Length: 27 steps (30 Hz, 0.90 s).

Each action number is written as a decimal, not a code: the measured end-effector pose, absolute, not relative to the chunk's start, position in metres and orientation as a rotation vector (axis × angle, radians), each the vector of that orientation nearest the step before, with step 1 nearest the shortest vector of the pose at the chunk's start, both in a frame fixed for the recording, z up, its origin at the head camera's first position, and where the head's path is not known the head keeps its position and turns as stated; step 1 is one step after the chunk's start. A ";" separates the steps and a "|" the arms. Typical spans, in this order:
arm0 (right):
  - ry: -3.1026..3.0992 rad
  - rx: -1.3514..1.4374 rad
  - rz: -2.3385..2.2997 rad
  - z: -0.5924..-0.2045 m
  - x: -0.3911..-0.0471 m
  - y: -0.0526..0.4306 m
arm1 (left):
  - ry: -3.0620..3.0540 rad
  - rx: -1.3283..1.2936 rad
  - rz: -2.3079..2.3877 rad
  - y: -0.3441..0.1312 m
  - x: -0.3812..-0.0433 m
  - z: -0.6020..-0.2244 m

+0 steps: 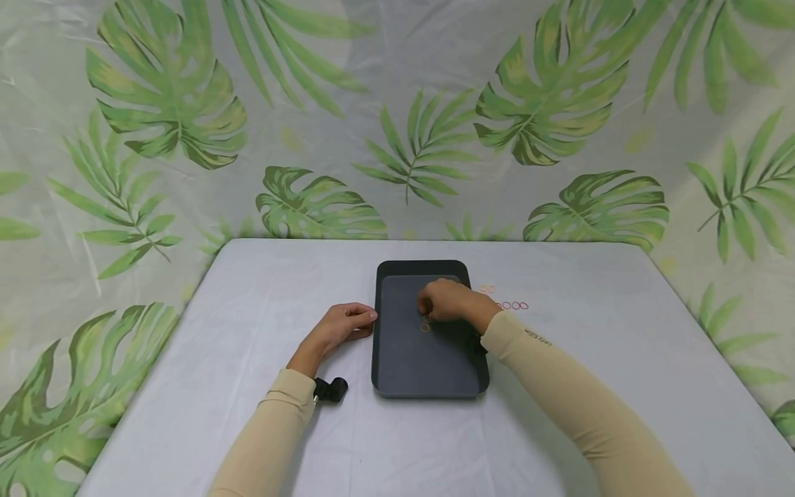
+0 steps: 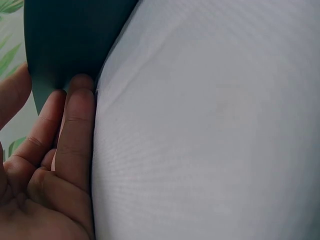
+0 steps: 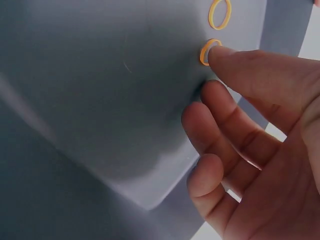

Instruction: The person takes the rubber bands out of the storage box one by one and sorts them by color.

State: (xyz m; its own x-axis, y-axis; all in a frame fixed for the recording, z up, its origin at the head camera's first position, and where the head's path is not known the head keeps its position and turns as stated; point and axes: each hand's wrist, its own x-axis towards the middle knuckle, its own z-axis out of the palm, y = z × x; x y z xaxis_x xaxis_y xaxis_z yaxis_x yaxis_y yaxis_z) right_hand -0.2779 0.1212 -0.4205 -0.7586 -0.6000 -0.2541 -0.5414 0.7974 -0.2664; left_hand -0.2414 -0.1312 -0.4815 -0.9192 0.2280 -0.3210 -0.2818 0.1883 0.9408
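Observation:
My left hand rests at the left side of a dark grey rectangular tray. In the left wrist view its fingertips touch the outer wall, with the thumb apart near the rim. Over the inside of the tray, my right hand reaches down from the right. Its thumb and the index finger, hidden behind it, pinch a small orange ring low over the tray floor; the other fingers curl loosely. Another small orange ring lies on the floor beside it.
Right of the tray, a row of small red rings and a few orange rings lie on the white tablecloth, partly behind the right wrist. A black device is by the left wrist. A leaf-patterned cloth hangs behind.

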 end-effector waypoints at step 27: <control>2.688 -0.880 -0.268 -0.433 -0.285 0.122 | 2.106 -0.083 1.774 -0.129 -0.240 -0.480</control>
